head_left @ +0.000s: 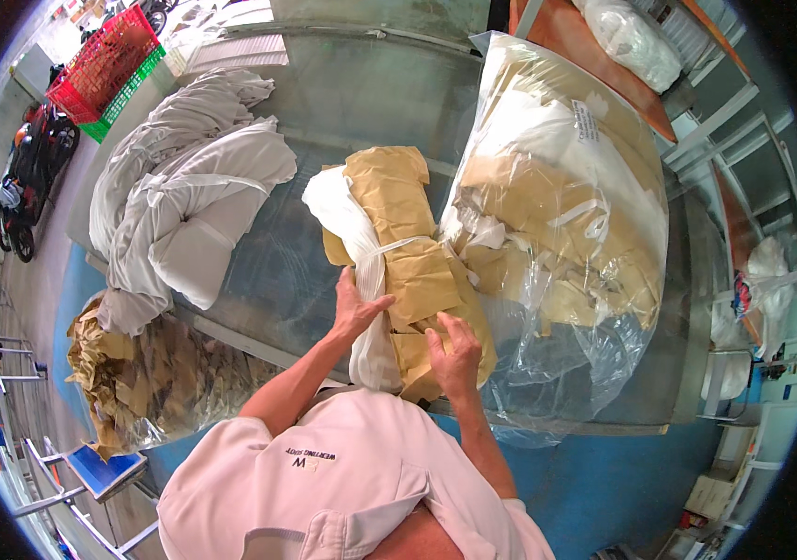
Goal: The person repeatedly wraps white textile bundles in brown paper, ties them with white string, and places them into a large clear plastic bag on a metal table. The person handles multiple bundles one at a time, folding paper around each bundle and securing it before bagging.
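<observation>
The left hand (357, 310) is laid against the white cloth (371, 271), its thumb reaching across onto the brown paper bundle (415, 277); by the right hand (454, 353), bent fingertips are set on the paper's lower right part. Whether anything is pinched by either hand cannot be told; neither is seen to be clenched.

From here, the paper could be torn or creased if its loose folds were pulled hard, since it is thin and already wrinkled. The cloth could be slid out of line if only the paper were gripped, and the narrow white tie (402, 245) could be loosened if the layers below it were dragged unevenly.

The bundle is placed lengthwise on the table (342, 89), between and beneath the hands, with its tied waist and upper end beyond the fingers. The cloth is seen along its left side. Just to the right, a clear plastic bag (594, 219) of paper is rested, where its film could be snagged; farther left, a pale fabric heap (197, 182) is piled.
</observation>
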Motion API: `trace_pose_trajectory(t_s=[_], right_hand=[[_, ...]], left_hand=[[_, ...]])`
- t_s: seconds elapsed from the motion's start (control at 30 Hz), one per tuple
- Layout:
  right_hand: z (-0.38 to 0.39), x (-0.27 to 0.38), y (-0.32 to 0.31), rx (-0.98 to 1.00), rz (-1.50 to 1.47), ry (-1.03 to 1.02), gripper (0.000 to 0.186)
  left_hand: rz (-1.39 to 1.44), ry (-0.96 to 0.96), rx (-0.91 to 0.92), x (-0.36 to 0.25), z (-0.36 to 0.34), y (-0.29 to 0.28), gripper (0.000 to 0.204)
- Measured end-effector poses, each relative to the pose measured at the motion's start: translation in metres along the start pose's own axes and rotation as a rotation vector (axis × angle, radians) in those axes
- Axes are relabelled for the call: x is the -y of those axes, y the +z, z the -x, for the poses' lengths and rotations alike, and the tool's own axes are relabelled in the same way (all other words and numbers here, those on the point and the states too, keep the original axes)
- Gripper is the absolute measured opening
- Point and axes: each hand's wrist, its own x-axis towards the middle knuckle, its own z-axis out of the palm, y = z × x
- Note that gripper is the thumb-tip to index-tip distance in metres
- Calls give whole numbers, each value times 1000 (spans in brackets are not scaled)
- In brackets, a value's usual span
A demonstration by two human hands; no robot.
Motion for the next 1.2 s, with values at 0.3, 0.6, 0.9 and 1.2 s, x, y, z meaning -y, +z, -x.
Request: trace_pose_trajectory(t_s=[0.3,0.6,0.9,1.2], right_hand=[[-13,0,79,168,619,-73,97],[-71,-25,54,230,527,92,77],[-90,-50,36,221,300,39,70],[-22,-35,52,235,501,27,97]], left_hand=[[-40,-36,51,-1,-25,-1,97],[-82,159,115,20,-40,-20,52],[52,116,153,19,-25,-27,61],[-129,278,-197,30,40,-22,74]])
